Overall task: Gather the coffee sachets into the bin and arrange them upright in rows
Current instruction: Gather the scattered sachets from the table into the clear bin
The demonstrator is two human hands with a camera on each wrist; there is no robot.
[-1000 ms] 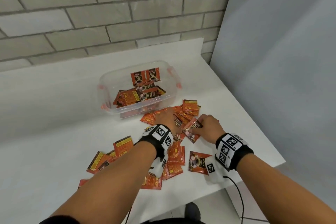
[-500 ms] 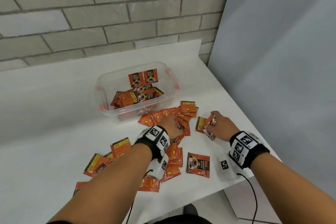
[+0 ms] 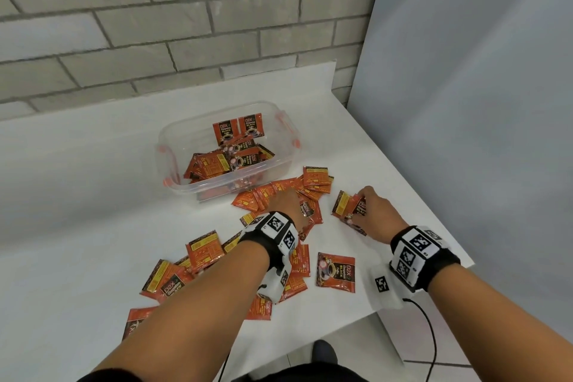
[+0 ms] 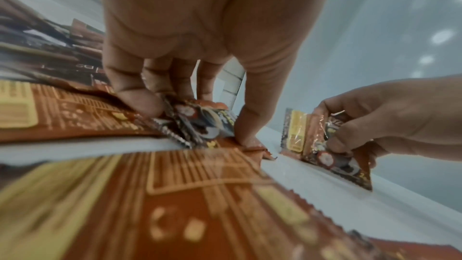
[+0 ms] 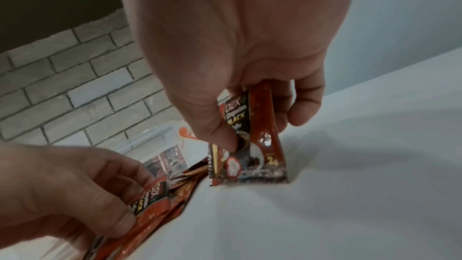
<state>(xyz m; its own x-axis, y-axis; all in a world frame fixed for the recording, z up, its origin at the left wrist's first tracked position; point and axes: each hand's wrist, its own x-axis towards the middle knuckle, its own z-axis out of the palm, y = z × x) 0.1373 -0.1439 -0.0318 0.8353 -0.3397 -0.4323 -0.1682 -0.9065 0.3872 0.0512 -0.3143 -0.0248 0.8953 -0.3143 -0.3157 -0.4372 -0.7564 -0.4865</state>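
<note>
Orange and black coffee sachets (image 3: pixel 313 180) lie scattered over the white table (image 3: pixel 93 226). A clear plastic bin (image 3: pixel 173 146) behind them holds several more, two standing against its far wall. My left hand (image 3: pixel 286 200) reaches into the pile in front of the bin and its curled fingers (image 4: pixel 140 98) pinch a sachet (image 4: pixel 200 122). My right hand (image 3: pixel 373 211) grips a small upright bundle of sachets (image 3: pixel 347 206) standing on the table right of the pile; the same bundle of sachets (image 5: pixel 252 151) shows under my thumb.
One sachet (image 3: pixel 336 271) lies face up between my wrists, and more sachets (image 3: pixel 186 267) spread to the lower left. The table's front edge (image 3: pixel 403 304) and right corner are close to my right wrist. A brick wall (image 3: pixel 155 25) stands behind, a grey panel (image 3: pixel 480 102) to the right.
My right hand has drawn its bundle of sachets to the right, away from the pile. My left hand has stayed in the pile, shifting slightly towards the bin.
</note>
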